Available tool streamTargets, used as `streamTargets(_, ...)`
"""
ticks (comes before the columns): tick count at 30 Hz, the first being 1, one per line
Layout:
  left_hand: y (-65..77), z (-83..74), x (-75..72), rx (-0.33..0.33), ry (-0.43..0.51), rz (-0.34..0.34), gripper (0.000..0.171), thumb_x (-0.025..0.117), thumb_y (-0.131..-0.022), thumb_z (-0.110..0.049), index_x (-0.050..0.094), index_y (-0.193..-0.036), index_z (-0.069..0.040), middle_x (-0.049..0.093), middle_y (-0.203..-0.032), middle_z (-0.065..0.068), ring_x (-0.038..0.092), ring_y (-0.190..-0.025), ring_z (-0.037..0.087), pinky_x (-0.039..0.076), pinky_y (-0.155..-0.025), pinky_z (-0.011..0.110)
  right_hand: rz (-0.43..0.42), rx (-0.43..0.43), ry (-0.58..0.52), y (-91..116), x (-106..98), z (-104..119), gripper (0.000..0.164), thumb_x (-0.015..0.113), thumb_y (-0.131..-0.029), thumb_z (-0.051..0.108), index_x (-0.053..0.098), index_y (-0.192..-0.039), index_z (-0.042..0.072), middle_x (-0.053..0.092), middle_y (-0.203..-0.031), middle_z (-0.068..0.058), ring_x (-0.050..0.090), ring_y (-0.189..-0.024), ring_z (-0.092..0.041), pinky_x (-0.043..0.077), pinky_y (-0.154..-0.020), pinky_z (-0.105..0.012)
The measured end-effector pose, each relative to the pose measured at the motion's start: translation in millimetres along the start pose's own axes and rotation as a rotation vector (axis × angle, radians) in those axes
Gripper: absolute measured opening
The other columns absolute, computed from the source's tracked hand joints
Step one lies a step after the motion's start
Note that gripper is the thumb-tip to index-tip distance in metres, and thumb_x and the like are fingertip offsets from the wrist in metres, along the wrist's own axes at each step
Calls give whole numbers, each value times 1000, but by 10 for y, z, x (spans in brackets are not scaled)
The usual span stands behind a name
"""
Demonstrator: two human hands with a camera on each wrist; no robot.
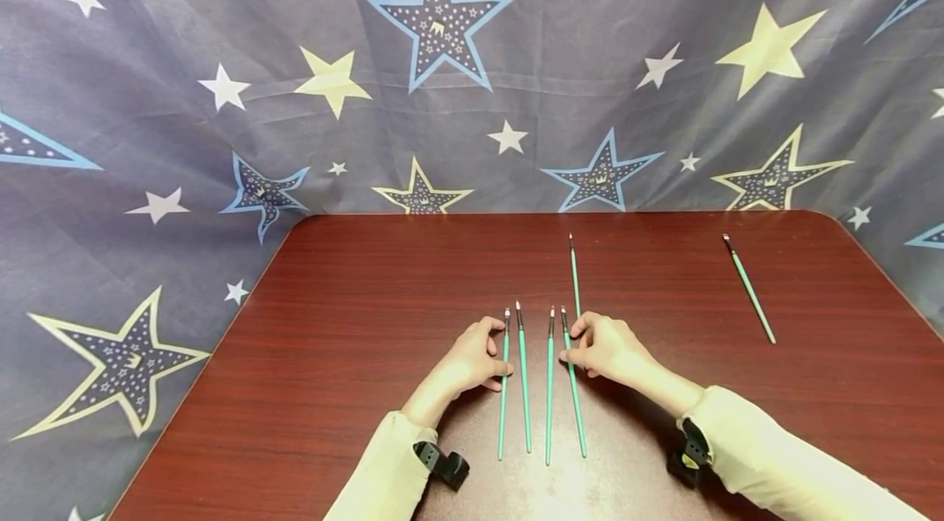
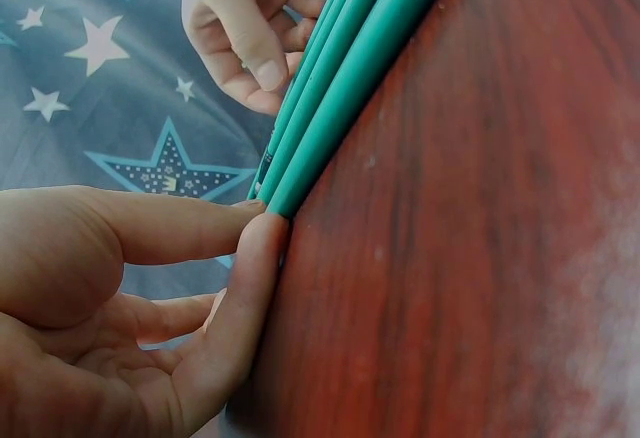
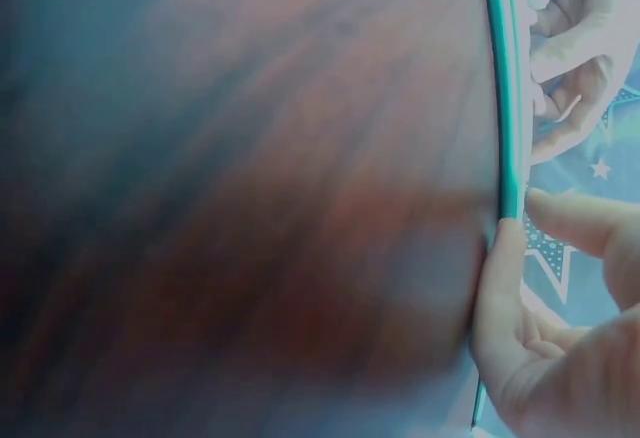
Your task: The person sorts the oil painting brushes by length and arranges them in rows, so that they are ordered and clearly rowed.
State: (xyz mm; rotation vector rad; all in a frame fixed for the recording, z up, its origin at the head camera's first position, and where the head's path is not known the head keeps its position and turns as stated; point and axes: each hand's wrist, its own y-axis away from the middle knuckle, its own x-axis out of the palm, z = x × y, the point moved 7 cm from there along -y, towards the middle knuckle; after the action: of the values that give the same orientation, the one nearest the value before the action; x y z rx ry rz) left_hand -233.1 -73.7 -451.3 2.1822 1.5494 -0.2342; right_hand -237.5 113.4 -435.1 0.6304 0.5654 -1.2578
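Note:
Four slim paintbrushes with turquoise handles lie side by side, bristles away from me. My left hand pinches the leftmost paintbrush, its thumb across the handle; thumb and forefinger meet at it in the left wrist view. My right hand holds the rightmost paintbrush of the row between thumb and fingers. Between the hands are two more brushes, a left inner paintbrush and a right inner paintbrush. Beyond the right hand, another paintbrush points away, its lower end hidden by the fingers.
A separate paintbrush with a flat tip lies slanted at the far right of the reddish-brown table. Behind the table hangs a grey cloth printed with stars. Both wrists wear black camera straps.

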Motion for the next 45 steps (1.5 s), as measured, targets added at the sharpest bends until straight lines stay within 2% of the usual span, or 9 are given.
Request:
streamTargets(8, 2, -7, 0, 2, 3, 1, 61, 68, -73, 9, 41, -126, 2, 38, -85, 13, 54, -55, 16, 58, -47, 27, 4, 0, 75, 2, 32, 15, 35, 76, -70, 26, 55, -92, 7, 56, -61, 4, 54, -45, -9, 45, -47, -23)
streamTargets(22, 4, 4, 6, 7, 3, 9, 60, 68, -73, 9, 40, -126, 2, 38, -86, 13, 54, -55, 16, 58, -47, 27, 7, -9, 134, 11, 46, 80, 37, 79, -67, 23, 53, -88, 7, 56, -62, 4, 55, -43, -8, 51, -54, -28)
streamTargets(30, 6, -12, -6, 11, -3, 7, 60, 68, -74, 8, 39, -127, 3, 39, -86, 14, 55, -55, 16, 58, -47, 27, 24, 42, 67, 9, 51, 81, 36, 78, -68, 18, 52, -89, 5, 58, -70, 0, 59, -46, -10, 52, -51, -23)
streamTargets(37, 6, -15, 0, 5, 0, 8, 61, 68, -74, 8, 40, -127, 3, 39, -85, 13, 55, -54, 17, 58, -47, 27, 11, 55, -71, 14, 69, 50, 33, 76, -68, 6, 51, -88, 1, 57, -68, -7, 60, -47, -13, 55, -43, -23)
streamTargets(45, -9, -1, -1, 6, 1, 17, 60, 68, -74, 8, 39, -127, 2, 38, -85, 11, 56, -54, 15, 58, -47, 28, 29, 68, -115, 16, 81, 50, 30, 73, -71, 1, 52, -92, -2, 56, -70, -9, 60, -50, -15, 57, -45, -24)
